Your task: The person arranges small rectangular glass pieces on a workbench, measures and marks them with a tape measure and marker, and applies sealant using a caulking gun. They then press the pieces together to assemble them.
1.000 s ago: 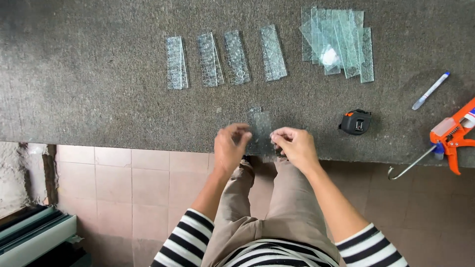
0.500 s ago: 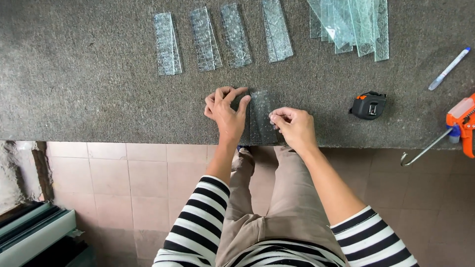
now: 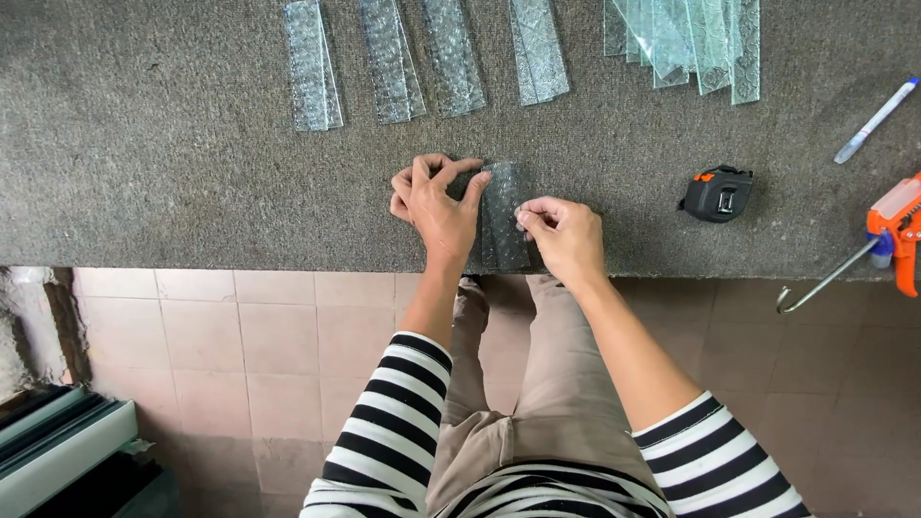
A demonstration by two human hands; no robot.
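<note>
Head view, looking straight down on a grey carpeted table (image 3: 144, 144) with pink floor tiles below its near edge. Between the two hands, near that edge at the middle of the frame: a small stack of patterned glass strips (image 3: 504, 216), long axis running from lower to upper frame, tilted only slightly. Left hand (image 3: 436, 206) pressed against the stack's left long edge, fingers spread and curled, fingertips reaching over the top end of the glass. Right hand (image 3: 566, 235) at the stack's right edge, thumb and forefinger pinched closed on the glass rim, other fingers folded under. Both hands touching the stack, neither clearly nearer; hard to tell how many strips lie in it, perhaps two or three.

Across the upper frame, well apart from the hands: four more narrow glass strip stacks (image 3: 389, 58) laid side by side, and at the upper right a fanned pile of clear greenish glass pieces (image 3: 686, 38). To the right of the hands: a black and orange tape measure (image 3: 720, 192), a white marker pen (image 3: 875, 120), and at the frame's right edge an orange caulking gun (image 3: 887, 235) with its hooked rod overhanging the table.
</note>
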